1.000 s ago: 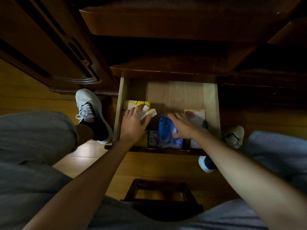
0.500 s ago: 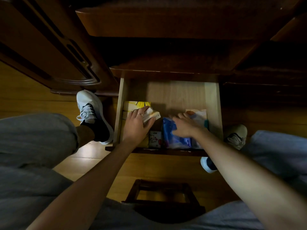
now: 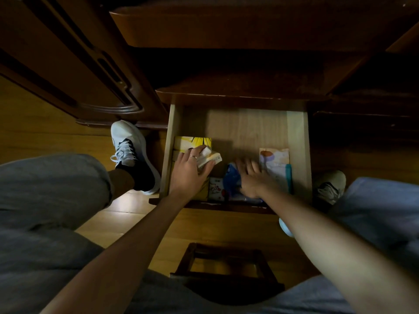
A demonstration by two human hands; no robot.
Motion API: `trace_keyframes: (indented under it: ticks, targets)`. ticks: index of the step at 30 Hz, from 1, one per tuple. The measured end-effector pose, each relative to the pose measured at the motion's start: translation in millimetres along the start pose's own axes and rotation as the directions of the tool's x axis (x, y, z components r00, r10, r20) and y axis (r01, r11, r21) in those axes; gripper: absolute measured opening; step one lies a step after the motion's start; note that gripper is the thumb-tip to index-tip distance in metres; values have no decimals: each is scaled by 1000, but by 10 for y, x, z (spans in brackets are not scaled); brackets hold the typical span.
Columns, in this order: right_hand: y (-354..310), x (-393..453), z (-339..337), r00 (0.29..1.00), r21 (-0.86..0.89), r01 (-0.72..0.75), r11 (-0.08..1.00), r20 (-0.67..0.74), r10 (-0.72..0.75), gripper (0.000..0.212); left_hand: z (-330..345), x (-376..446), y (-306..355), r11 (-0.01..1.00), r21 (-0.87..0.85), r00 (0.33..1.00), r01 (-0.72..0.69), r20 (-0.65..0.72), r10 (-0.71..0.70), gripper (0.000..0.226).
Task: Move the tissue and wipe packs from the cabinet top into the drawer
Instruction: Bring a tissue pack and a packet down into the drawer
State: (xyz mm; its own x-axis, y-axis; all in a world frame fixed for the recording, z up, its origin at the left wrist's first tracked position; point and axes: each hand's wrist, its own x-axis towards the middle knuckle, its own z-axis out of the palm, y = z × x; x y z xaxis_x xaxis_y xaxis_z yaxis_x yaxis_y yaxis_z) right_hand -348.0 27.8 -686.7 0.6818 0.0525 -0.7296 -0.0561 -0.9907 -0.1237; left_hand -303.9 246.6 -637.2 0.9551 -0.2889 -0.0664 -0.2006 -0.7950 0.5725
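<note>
Inside the drawer (image 3: 297, 141), left hand (image 3: 189, 172) fingers curl around a small white pack (image 3: 209, 157); right hand (image 3: 254, 177) fingers spread flat over the blue pack (image 3: 231, 181)

Two hands, two shoes, one open drawer (image 3: 297, 137) and at least five packs lying in it

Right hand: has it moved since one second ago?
Yes. The right hand has slid slightly left, away from the drawer's right wall, off the pale pack and over the blue pack.

Open drawer (image 3: 297, 141); packs (image 3: 275, 163) inside, perhaps five.
</note>
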Motion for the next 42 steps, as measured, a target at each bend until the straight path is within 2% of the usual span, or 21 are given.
trace_keyframes:
  ticks: [6,8,11,13,15,17,18,20,21,23,24,25,27,29,31,33,35,38,40,42]
  targets:
    - [-43,60,163,997,-110,-48,993,-64,41,109,31,7,-17,1000,12,999,7,38,-7,53]
    - [-13,43,173,997,-40,-34,999,-74,31,111,46,10,-1,1000,8,999,5,46,-5,55]
    - [80,-9,62,992,227,16,974,-128,13,111,55,11,53,1000,-26,999,-12,35,13,52]
    - [115,-67,-156,986,506,42,862,-158,45,104,53,11,91,998,-58,998,-32,49,35,52]
    - [92,-127,-409,974,727,110,678,-216,73,92,46,7,135,995,-82,995,-62,68,68,53]
    - [-5,-182,-647,968,867,155,473,-229,103,72,29,-4,187,989,-108,992,-98,67,106,53]
    - [-64,-212,-738,979,905,136,404,-185,84,69,16,-11,215,985,-127,990,-120,63,129,53]
    - [-155,-275,-830,994,903,103,417,-108,-10,82,-12,-23,267,971,-154,980,-185,51,195,53]
    - [-176,-285,-836,993,888,117,444,-111,-39,77,-24,-25,280,963,-161,973,-217,39,226,54]
    - [-191,-278,-809,986,900,164,403,-155,-54,45,-39,-28,289,956,-192,973,-223,14,230,57]
    - [-191,-270,-788,984,919,178,353,-167,-61,34,-48,-35,287,956,-224,980,-191,9,198,61]
    - [-188,-262,-771,983,928,185,323,-172,-70,32,-55,-43,285,956,-256,989,-142,14,150,68]
    - [-186,-235,-755,981,926,196,322,-183,-70,40,-65,-54,258,949,-312,998,-36,46,53,84]
    - [-197,-208,-770,964,919,254,300,-265,-5,37,-67,-58,220,944,-326,996,52,90,-24,99]
    - [-191,-177,-809,913,905,333,264,-380,151,34,-65,-57,179,956,-274,992,103,102,-78,99]
    - [-153,-137,-864,850,887,347,303,-435,299,35,-65,-48,132,971,-193,990,140,41,-135,84]
    - [-129,-51,-874,840,873,310,377,-438,321,36,-88,-29,97,974,-149,983,171,-40,-178,72]
    - [-210,117,-804,860,750,242,615,-460,222,34,-164,-8,23,973,-108,965,203,-145,-217,67]
    - [-296,212,-717,873,587,214,781,-474,117,29,-215,-13,-31,961,-124,950,248,-162,-266,67]
    - [-348,307,-631,893,395,175,902,-450,24,26,-239,-25,-83,944,-173,940,281,-150,-307,65]
